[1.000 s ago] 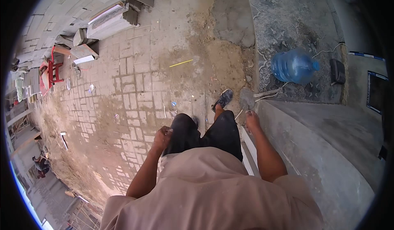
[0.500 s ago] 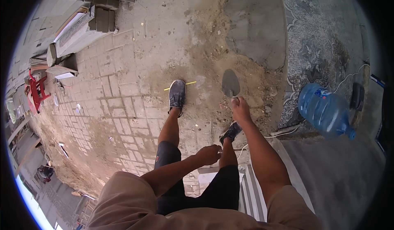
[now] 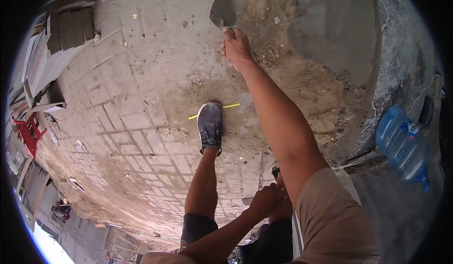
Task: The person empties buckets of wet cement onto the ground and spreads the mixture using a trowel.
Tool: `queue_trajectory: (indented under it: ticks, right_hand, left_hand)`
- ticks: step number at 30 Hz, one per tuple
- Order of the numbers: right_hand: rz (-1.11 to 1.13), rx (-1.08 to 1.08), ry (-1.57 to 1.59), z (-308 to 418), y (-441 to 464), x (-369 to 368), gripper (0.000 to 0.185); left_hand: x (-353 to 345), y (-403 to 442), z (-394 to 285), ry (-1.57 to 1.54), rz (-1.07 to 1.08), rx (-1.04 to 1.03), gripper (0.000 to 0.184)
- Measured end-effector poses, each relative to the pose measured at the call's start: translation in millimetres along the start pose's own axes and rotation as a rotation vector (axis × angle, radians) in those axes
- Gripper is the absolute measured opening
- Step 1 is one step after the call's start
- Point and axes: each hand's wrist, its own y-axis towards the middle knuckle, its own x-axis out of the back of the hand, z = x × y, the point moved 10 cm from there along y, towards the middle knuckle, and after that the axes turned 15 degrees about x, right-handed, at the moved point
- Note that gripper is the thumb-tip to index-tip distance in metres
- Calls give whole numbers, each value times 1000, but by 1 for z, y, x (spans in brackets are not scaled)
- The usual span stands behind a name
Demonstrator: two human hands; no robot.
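My right hand reaches far forward, its fingers closed round the handle of a trowel. The trowel's grey, rounded blade lies over the dusty ground, slightly blurred. To its right runs a strip of loose sand and rubble, bordering a smooth grey patch of cement. Close to my right leg, my left hand is closed; whatever its fingers hold, if anything, is hidden. My left shoe rests across a thin yellow strip.
A large blue water bottle lies on its side at the right, near patterned tiles and a white cable. Stacked blocks and a red plastic chair are at the left. Another person is at the far lower left.
My right hand has carried the trowel forward and to the left, off the sand beside the cement edge. My left hand has shifted right and lower in view. The camera view has turned too.
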Motion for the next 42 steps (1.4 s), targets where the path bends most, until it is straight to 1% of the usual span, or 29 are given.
queue_trajectory:
  ticks: [1,3,4,5,7,8,10,11,13,14,15,16,17,19,21,23,24,25,26,28,29,30,32,35,36,38,39,41,42]
  right_hand:
    - [-3,-4,0,0,-2,2,23]
    - [-135,4,-47,-7,1,32,23]
    - [-183,-10,20,-14,-2,47,23]
    - [-187,-9,19,-13,-9,58,23]
    - [-362,-59,207,-15,-43,80,24]
    - [-361,-47,207,-14,-53,79,24]
    - [-289,15,34,-14,-60,74,23]
    - [-294,19,35,-7,-51,69,23]
    - [-97,-5,100,8,-17,28,25]
    - [-69,8,203,11,7,15,26]
    - [-41,22,307,16,30,3,26]
    - [-49,24,316,17,44,-1,26]
    - [-92,40,370,21,56,1,27]
    - [-144,50,425,17,53,9,28]
    - [-385,22,580,0,21,33,28]
    - [-500,10,607,-28,-20,57,28]
    - [-534,-1,548,-35,-49,62,27]
    - [-569,-12,491,-41,-74,66,27]
    - [-569,-13,490,-48,-87,67,27]
    - [-134,-78,172,-73,-103,40,29]
    - [-139,-92,174,-103,-109,47,29]
    - [-107,69,-101,-111,-102,60,31]
    - [-248,-19,-10,-105,-117,92,32]
    - [-442,-135,204,-102,-154,138,31]
    - [-443,-135,201,-101,-164,138,31]
    - [-411,-22,208,-92,-171,131,30]
    - [-415,-21,209,-83,-164,125,30]
    - [-120,-80,182,-71,-126,86,30]
    - [-121,-78,187,-69,-108,88,30]
  left_hand:
    - [-1,-1,3,-7,-73,-31,39]
    - [-8,3,8,-38,-66,-30,41]
    - [-12,4,9,-76,-66,-27,43]
    - [-11,5,6,-74,-63,-29,43]
    - [-15,7,8,-119,49,52,39]
    - [-17,7,6,-115,42,43,39]
    - [-20,8,5,-134,6,31,40]
    - [-18,9,6,-127,6,27,40]
    - [-22,5,5,-105,44,-6,46]
    - [-19,3,6,-97,46,-3,46]
    - [-15,2,5,-61,27,-29,41]
    - [-13,0,5,-25,9,-53,35]
    - [-15,0,9,-14,15,-50,35]
    - [4,-7,12,-265,-153,-130,34]
    - [4,-6,16,-339,-179,-160,34]
    - [-1,-6,10,-280,-167,-189,36]
    - [0,-7,6,-263,-164,-200,37]
    - [-8,-5,5,-150,-102,-169,37]
    - [-13,-4,3,-36,-38,-136,38]
    - [-8,-5,0,-4,9,-79,39]
    - [-16,-5,3,10,31,-52,40]
    - [-23,-4,6,25,53,-24,40]
    - [-37,4,19,44,-25,-13,41]
    - [-50,10,20,102,27,-18,44]
    - [-45,6,14,101,29,-20,44]
    - [-41,-4,-1,167,34,-78,47]
    - [-45,-1,-1,171,36,-79,47]
    - [-55,1,6,118,31,-56,54]
    - [-58,3,9,122,28,-54,54]
